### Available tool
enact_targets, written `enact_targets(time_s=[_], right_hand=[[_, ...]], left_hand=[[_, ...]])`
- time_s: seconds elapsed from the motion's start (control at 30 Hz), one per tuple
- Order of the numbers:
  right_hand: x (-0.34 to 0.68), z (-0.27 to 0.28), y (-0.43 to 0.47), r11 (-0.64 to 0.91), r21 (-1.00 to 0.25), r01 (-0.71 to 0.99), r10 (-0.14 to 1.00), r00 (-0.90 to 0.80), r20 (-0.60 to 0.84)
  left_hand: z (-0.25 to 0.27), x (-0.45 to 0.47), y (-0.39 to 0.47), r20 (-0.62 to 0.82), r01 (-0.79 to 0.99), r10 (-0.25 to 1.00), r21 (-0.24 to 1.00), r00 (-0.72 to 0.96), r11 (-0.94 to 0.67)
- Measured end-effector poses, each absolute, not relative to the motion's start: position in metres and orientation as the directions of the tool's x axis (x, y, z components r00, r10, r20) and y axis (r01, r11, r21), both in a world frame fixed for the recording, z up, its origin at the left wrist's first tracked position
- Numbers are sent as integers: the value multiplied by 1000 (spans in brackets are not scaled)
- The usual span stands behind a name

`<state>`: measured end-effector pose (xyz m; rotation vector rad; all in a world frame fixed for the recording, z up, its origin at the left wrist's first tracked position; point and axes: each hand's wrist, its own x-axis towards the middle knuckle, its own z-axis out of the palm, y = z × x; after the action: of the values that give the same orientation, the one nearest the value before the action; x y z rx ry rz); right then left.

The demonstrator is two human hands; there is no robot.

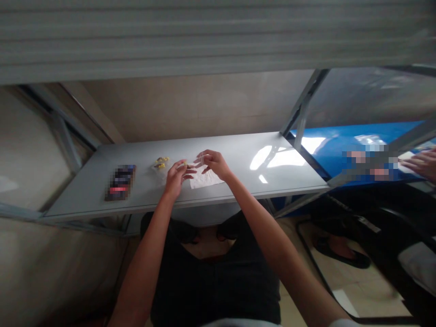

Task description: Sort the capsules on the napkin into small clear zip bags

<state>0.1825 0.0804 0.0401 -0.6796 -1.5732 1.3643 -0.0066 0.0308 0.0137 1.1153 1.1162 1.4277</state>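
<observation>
My left hand [175, 178] is closed over the grey shelf, thumb and fingers pinching a small yellow-and-dark piece [185, 165]. Close by on the right, my right hand [214, 163] is bent at the fingers, with a small clear piece [202, 160] between them; its kind is too blurred to make out. Beneath both hands lies a crumpled white sheet [206, 180], paper or cloth. Left of my left hand, several small yellow-and-dark pieces [161, 162] sit by what looks like a clear plastic bag [159, 175].
A dark pixelated box-like object [120, 182] lies on the left of the shelf [235, 147]. An upper metal shelf [218, 41] hangs overhead, and slanted metal posts [301, 109] stand at the sides. To the right, another person's hand [420, 163] is over a blue table [335, 136].
</observation>
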Motion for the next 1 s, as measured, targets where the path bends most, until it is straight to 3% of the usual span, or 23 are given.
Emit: enact_targets(time_s=[0.2, 0.33, 0.6, 0.8, 1.0], right_hand=[[200, 18, 89, 337, -939, 69, 887, -358, 292], [206, 6, 85, 281, -959, 23, 902, -349, 256], [204, -11, 86, 419, -898, 135, 885, -281, 371], [206, -8, 83, 393, -909, 139, 899, -263, 349], [206, 0, 79, 285, -958, -44, 930, -230, 287]], left_hand=[[2, -10, 45, 196, -28, 966, 979, -168, -203], [-7, -10, 49, 283, 76, 947, 959, -152, -274], [-15, -13, 50, 398, 104, 895, 917, -202, -385], [-17, -16, 50, 385, 9, 901, 920, -199, -391], [-15, -14, 46, 361, 18, 914, 931, -187, -364]])
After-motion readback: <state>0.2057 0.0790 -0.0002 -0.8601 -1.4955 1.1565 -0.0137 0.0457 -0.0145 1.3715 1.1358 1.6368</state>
